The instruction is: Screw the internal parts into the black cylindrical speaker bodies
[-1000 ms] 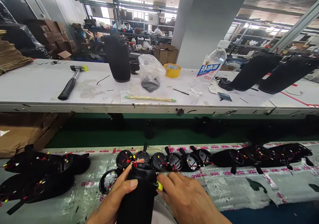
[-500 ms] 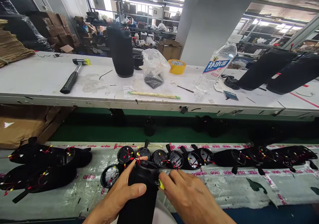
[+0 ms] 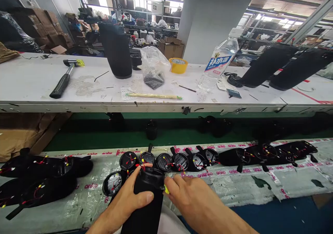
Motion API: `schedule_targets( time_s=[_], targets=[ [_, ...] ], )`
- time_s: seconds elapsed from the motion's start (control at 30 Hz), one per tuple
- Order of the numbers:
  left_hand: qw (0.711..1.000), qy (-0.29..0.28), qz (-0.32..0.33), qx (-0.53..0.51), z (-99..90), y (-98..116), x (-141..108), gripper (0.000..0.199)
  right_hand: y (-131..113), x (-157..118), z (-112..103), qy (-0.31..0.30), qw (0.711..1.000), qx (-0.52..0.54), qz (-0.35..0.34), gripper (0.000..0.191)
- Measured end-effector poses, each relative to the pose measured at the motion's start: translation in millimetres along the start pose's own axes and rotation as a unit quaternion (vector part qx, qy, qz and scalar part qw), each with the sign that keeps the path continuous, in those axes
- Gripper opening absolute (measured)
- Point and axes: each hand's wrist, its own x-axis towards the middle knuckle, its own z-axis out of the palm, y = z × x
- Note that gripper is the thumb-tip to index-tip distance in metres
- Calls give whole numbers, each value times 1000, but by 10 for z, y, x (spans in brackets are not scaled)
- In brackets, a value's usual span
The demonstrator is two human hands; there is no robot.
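Note:
My left hand (image 3: 127, 201) wraps around the upper part of a black cylindrical speaker body (image 3: 144, 209), which stands upright in front of me with its open top facing away. My right hand (image 3: 189, 201) is at the right side of the cylinder's top. Its thumb and fingers pinch a small yellow connector (image 3: 167, 189) on a wire. Just beyond my hands lies a row of round black end caps (image 3: 163, 162) with red and yellow wires. The cylinder's lower end runs out of the bottom of the picture.
Several wired black speaker bodies (image 3: 39, 168) lie on the film-covered belt (image 3: 85, 206) to the left and right. On the white workbench (image 3: 26, 85) beyond stand a hammer (image 3: 62, 83), a black cylinder (image 3: 117, 52), a plastic bag (image 3: 153, 69) and a water bottle (image 3: 218, 62).
The whole scene sits a little higher in the picture as my head has tilted. Both hands stay on the cylinder, and the yellow connector remains at my right fingers.

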Motion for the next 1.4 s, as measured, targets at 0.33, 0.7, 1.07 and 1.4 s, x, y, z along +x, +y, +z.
schedule_targets(
  time_s=[0.33, 0.7, 1.07, 1.4],
  targets=[
    [997, -43, -15, -57, -35, -53, 47, 78, 96, 3, 104, 63, 992, 108, 22, 22],
    [999, -27, -10, -30, -45, -55, 58, 81, 83, 18, 92, 109, 991, 73, -4, 31],
    [999, -9, 6, 47, -3, 5, 2, 79, -10, 4, -38, -25, 1000, -12, 3, 24],
    [999, 15, -9, -42, 19, -46, 0, 77, 50, 7, 82, 62, 986, 147, 45, 26]
  ],
)
